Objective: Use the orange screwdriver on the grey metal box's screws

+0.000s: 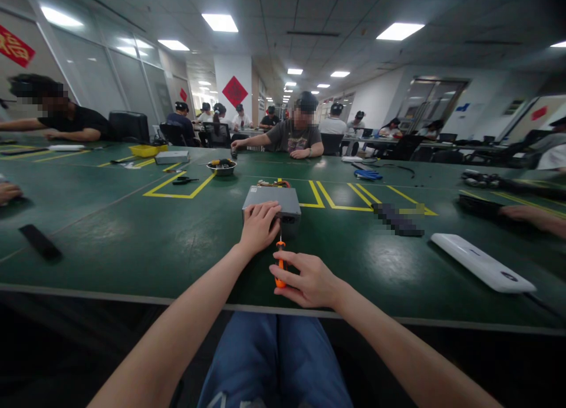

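Right hand (309,280), orange screwdriver (280,282) partly hidden

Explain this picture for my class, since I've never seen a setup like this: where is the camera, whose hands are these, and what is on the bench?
There is no machine here. The picture comes from a camera worn on a person's head, looking forward and down, so the two bare arms are that person's own. The left hand rests on a grey metal box. The right hand grips an orange-handled screwdriver, its shaft pointing toward the box. Below them is a green workbench with yellow tape lines, a steel bowl and black-handled scissors. A co-worker sits across the bench.
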Motion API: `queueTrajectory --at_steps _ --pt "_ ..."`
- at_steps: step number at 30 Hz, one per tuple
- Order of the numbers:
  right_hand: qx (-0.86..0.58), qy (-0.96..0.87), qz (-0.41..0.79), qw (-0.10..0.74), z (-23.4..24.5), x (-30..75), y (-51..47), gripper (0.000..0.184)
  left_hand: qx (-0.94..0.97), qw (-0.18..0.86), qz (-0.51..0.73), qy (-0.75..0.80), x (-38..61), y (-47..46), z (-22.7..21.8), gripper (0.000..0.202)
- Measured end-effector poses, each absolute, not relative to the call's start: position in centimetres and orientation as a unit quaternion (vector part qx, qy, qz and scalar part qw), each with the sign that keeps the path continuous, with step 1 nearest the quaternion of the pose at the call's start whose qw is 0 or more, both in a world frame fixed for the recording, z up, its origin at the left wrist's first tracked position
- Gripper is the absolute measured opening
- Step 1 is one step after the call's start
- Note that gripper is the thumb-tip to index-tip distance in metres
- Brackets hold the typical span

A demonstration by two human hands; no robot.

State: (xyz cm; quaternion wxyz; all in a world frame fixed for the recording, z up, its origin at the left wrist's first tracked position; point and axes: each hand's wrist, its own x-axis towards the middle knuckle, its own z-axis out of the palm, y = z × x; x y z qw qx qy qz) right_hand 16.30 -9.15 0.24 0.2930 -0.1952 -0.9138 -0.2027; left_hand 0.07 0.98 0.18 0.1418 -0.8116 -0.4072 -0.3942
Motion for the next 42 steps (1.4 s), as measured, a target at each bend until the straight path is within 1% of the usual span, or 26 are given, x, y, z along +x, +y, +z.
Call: queueTrajectory --at_steps 4,7,9,12,15,18,21,24,27,31,33,35,38,42 --pt "-0.199 -0.901 -0.199 0.330 -0.33 16.40 -8.85 0.030 -0.811 0.141 -0.396 -0.408 0.07 0.99 0.12 0.029" --pt "-0.194 -0.906 -0.158 0.342 -0.17 16.33 -8.85 0.036 -0.811 0.140 -0.396 -0.407 0.06 1.01 0.10 0.028" --pt "-0.191 -0.914 -0.151 0.325 0.16 16.26 -9.00 0.039 -0.811 0.141 -0.394 -0.408 0.05 1.02 0.10 0.028" --pt "-0.196 -0.921 -0.179 0.286 0.43 16.26 -9.19 0.036 -0.811 0.141 -0.392 -0.410 0.06 1.01 0.11 0.028" --pt "-0.200 -0.911 -0.191 0.306 0.11 16.37 -9.09 0.031 -0.812 0.140 -0.391 -0.410 0.09 0.99 0.14 0.029" --pt "-0.198 -0.908 -0.170 0.327 -0.31 16.43 -8.85 0.030 -0.812 0.141 -0.392 -0.409 0.11 0.98 0.18 0.028" --pt "-0.196 -0.911 -0.139 0.334 -0.26 16.40 -8.80 0.035 -0.812 0.140 -0.392 -0.408 0.09 1.00 0.19 0.028" --pt "-0.199 -0.918 -0.139 0.314 0.16 16.37 -8.96 0.039 -0.811 0.140 -0.391 -0.412 0.08 1.06 0.15 0.027" --pt "-0.198 -0.921 -0.173 0.288 0.41 16.34 -9.10 0.034 -0.811 0.141 -0.391 -0.413 0.08 1.10 0.11 0.028" --pt "-0.196 -0.910 -0.180 0.319 0.04 16.33 -9.00 0.030 -0.810 0.139 -0.394 -0.412 0.08 1.06 0.10 0.028" --pt "-0.197 -0.909 -0.153 0.334 -0.21 16.33 -8.90 0.029 -0.810 0.138 -0.395 -0.410 0.08 1.02 0.13 0.028" --pt "-0.200 -0.910 -0.119 0.342 -0.28 16.33 -8.86 0.032 -0.811 0.136 -0.395 -0.409 0.07 0.98 0.16 0.028" --pt "-0.203 -0.918 -0.097 0.326 0.06 16.30 -9.00 0.039 -0.811 0.134 -0.395 -0.409 0.08 0.94 0.19 0.028" --pt "-0.202 -0.925 -0.140 0.289 0.52 16.25 -9.22 0.035 -0.810 0.135 -0.397 -0.410 0.08 0.92 0.21 0.028"
